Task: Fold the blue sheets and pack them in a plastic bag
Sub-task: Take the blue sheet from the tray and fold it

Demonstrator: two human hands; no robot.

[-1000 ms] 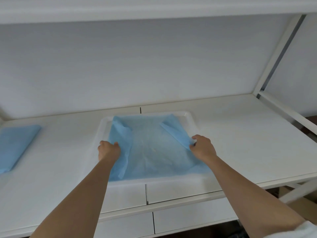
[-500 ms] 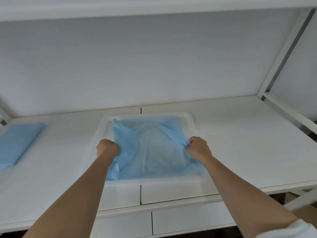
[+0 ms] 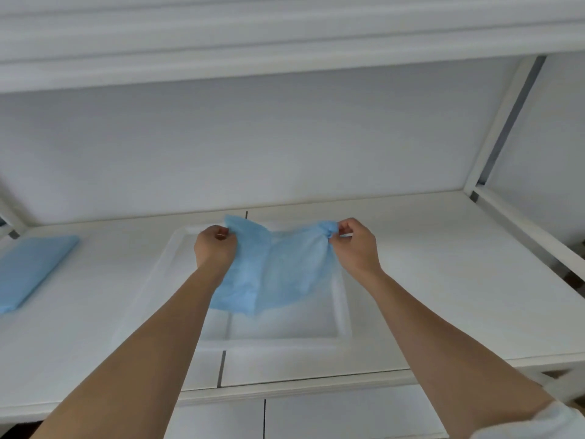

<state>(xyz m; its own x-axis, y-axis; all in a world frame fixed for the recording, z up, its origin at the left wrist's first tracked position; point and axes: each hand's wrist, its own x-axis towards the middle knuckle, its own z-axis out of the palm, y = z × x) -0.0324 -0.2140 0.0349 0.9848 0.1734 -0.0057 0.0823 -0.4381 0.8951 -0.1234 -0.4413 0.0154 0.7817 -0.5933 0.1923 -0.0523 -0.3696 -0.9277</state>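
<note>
A thin blue sheet (image 3: 278, 270) hangs in the air above a white tray (image 3: 343, 312) at the middle of the table. My left hand (image 3: 213, 248) grips its upper left corner. My right hand (image 3: 356, 245) pinches its upper right corner, which is bunched between finger and thumb. The sheet sags between the two hands and its lower edge dangles over the tray's inside. A second blue sheet (image 3: 30, 270), folded flat, lies on the table at the far left. No plastic bag is in view.
The white table (image 3: 443, 280) has a back wall, a shelf overhead (image 3: 285, 42) and a white frame post (image 3: 500, 122) with a rail at the right. Drawer fronts run along the front edge below the tray.
Both hands have lifted the blue sheet up and away from the tray, where it lay a second ago. The hands rose and moved toward the back; the tray is now bare.
</note>
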